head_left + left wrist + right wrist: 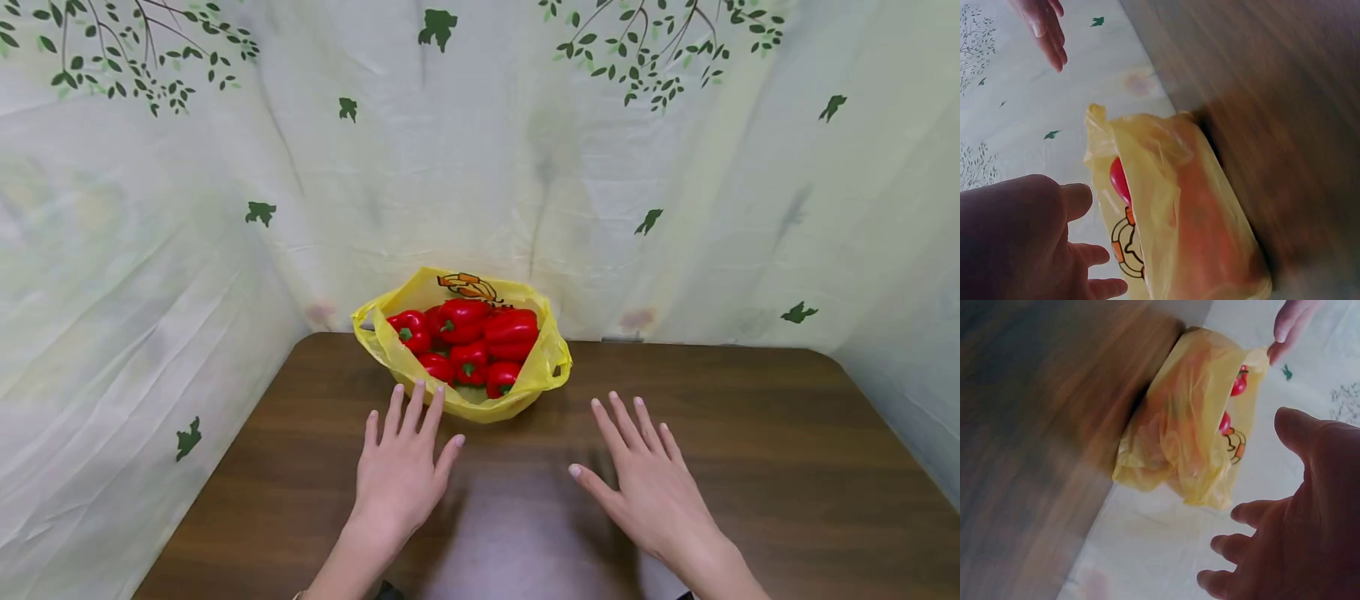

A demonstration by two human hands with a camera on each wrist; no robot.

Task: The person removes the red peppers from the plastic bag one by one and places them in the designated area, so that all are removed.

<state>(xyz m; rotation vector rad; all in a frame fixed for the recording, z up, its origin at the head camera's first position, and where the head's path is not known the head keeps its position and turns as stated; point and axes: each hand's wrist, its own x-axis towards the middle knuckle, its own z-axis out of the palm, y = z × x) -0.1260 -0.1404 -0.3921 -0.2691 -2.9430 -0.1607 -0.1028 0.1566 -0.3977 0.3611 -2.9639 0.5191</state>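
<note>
A yellow plastic bag [480,410] stands with its mouth spread wide near the back edge of the table. Several red bell peppers [465,321] fill it, some with green stems showing. My left hand [401,471] hovers in front of the bag's left side, fingers spread, its fingertips overlapping the bag's front rim in the head view. To the right and nearer me, my right hand [648,487] is held palm down over the table with spread fingers. Neither hand holds anything. Through the bag's thin side the peppers show as a reddish mass in the left wrist view.
The brown wooden table [750,433] has rounded back corners. Right behind it hangs a pale curtain [450,167] printed with green leaves and branches, which also closes in the left and right sides. The bag's back rim leans close to this curtain.
</note>
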